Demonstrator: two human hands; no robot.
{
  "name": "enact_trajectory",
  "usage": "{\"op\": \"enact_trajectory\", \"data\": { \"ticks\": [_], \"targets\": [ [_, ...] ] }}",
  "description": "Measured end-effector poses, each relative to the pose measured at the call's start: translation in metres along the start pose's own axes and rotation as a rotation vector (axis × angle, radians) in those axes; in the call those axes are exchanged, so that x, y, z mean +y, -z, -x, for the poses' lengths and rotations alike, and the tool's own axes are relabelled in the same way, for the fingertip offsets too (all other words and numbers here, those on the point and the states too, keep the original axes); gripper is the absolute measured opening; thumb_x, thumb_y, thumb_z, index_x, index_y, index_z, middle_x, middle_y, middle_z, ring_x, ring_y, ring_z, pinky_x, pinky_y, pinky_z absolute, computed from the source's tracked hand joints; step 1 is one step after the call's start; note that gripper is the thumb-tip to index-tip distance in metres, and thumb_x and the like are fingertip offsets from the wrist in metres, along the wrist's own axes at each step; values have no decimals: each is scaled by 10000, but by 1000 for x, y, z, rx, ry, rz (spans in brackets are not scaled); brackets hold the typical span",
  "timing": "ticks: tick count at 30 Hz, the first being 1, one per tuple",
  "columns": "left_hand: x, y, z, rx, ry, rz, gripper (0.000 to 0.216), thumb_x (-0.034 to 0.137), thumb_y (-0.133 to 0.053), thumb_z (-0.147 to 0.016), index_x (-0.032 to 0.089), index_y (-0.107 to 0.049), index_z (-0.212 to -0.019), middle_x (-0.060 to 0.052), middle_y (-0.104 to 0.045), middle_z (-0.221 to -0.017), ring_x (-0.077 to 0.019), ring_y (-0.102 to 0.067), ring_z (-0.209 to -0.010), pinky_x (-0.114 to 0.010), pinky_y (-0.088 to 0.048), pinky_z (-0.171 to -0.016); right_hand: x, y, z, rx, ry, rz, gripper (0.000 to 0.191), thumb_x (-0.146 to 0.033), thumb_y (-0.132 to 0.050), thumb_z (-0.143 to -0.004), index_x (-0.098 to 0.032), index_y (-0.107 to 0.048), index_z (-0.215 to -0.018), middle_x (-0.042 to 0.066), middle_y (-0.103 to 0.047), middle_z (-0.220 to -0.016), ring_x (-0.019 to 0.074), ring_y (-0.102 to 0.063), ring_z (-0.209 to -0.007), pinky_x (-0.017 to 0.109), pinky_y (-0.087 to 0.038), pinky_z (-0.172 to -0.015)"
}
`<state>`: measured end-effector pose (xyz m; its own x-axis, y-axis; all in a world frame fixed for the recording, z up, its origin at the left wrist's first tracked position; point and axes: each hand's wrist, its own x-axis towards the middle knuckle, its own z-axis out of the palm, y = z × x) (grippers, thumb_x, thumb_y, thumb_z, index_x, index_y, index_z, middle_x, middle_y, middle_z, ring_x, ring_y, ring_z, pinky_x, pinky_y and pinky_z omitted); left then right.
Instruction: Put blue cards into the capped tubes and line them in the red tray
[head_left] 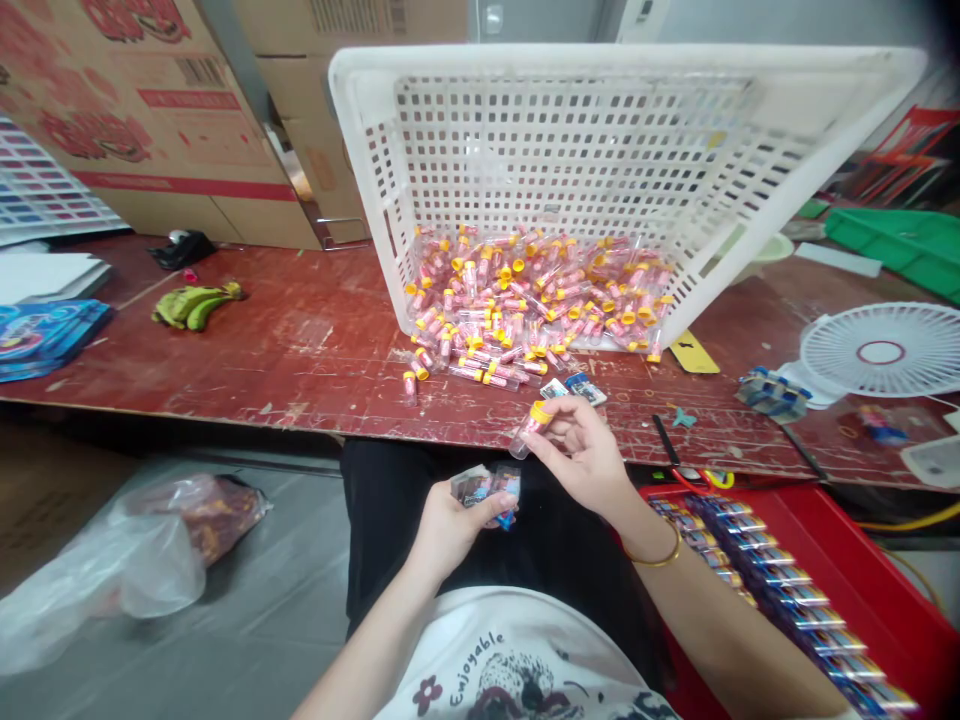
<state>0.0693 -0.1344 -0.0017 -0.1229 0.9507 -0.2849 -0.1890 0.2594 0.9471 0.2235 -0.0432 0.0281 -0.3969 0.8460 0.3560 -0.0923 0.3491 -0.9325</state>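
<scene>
"Two bare hands are near the middle of the frame, a little below centre. What does each one have?"

"The left hand (456,518) has its thumb pressed over a few small flat packets in clear wrapping with dark and blue print (480,486). Its other fingers curl beneath, mostly hidden."

"And the other?"

"The right hand (581,455), up and to the right of it, is closed to a pinch: thumb and fingertips grip a clear plastic tube with a yellow cap and pink contents (529,434). The tube tilts, cap toward the upper right, just above the packets and apart from them."

"Are there more like it?"

"Plenty. A heap of similar yellow-capped tubes (517,290) fills the lower part of the white perforated plastic basket (630,62) at upper centre, which is tipped toward the person. Some have spilled onto the worn red-brown tabletop (300,365)."

"What lies around them?"

"Small blue-and-white printed packets (585,388) are on the tabletop just beyond the right hand. At lower right, a red plastic tray (847,540) holds rows of shiny blue-and-gold packets (787,585). Left of the basket sits a bunch of green-yellow bananas (196,306); a round white fan (881,350) is at the right edge."
</scene>
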Motion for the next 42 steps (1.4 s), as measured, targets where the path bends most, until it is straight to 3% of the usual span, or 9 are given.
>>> {"op": "enact_trajectory", "data": {
  "ticks": [6, 10, 14, 17, 20, 24, 31, 38, 42],
  "targets": [
    [2, -1, -3, 7, -34, -2, 284, 308, -831, -596, 121, -660, -723, 29, -605, -592, -101, -553, -538, -207, -505, -530, -18, 6, 5, -217, 199, 259, 176, -168, -606, -833, -223, -540, -987, 50, -579, -923, 185, -596, -894, 349, -535, -798],
    [6, -4, 0, 9, 30, 57, 311, 310, -841, -580, 117, -689, -770, -2, -659, -632, -133, -613, -571, -222, -526, -537, -9, 6, 0, -237, 14, 96, 195, -231, -646, -817, -220, -519, -964, 36, -595, -897, 159, -619, -810, 331, -544, -772],
    [8, -10, 0, -62, 180, 224, 338, 348, -795, -660, 115, -712, -890, -94, -729, -815, -206, -687, -739, -287, -571, -613, 10, 4, 7, -230, -229, -115, 205, -352, -622, -836, -216, -484, -902, 20, -617, -821, 149, -638, -766, 331, -543, -755],
    [9, -17, -3, -90, 268, 377, 333, 373, -757, -709, 125, -715, -926, -116, -731, -897, -207, -686, -778, -307, -578, -643, 16, -1, 26, -327, -223, -101, 455, -345, -748, -717, -228, -442, -1033, 60, -599, -1013, 191, -613, -950, 366, -517, -848],
    [10, -26, -5, -105, 296, 428, 329, 392, -752, -712, 116, -722, -890, -123, -734, -913, -187, -686, -760, -255, -555, -628, 15, -9, 47, -253, -247, 2, 781, -234, -847, -558, -267, -331, -1143, 69, -521, -1124, 199, -589, -981, 334, -540, -783],
    [13, -33, -1, -142, 279, 370, 368, 412, -785, -660, 110, -726, -862, -101, -739, -801, -172, -684, -680, -227, -526, -609, 14, -16, 56, -92, -213, 56, 623, -145, -733, -635, -277, -317, -1079, 34, -497, -1047, 130, -581, -792, 227, -510, -575],
    [12, -37, 3, -104, 230, 349, 329, 346, -839, -589, 108, -731, -789, -68, -727, -711, -145, -658, -626, -225, -519, -632, 9, -11, 53, -88, -13, 138, 601, -81, -680, -601, -246, -354, -1079, 31, -472, -1016, 153, -541, -842, 288, -476, -698],
    [14, -41, 3, -43, 198, 319, 359, 322, -844, -586, 109, -723, -848, -63, -718, -755, -128, -639, -625, -234, -529, -632, 10, 1, 53, -108, -39, 57, 640, -201, -797, -594, -241, -396, -1091, 45, -497, -1062, 179, -549, -921, 330, -473, -803],
    [12, -47, 2, -59, 202, 246, 407, 364, -848, -562, 114, -707, -850, -50, -696, -719, -181, -661, -667, -300, -571, -609, 9, 8, 50, -24, -159, -111, 305, -386, -691, -761, -199, -526, -938, 46, -592, -946, 171, -590, -869, 343, -495, -802]
  ]
}}
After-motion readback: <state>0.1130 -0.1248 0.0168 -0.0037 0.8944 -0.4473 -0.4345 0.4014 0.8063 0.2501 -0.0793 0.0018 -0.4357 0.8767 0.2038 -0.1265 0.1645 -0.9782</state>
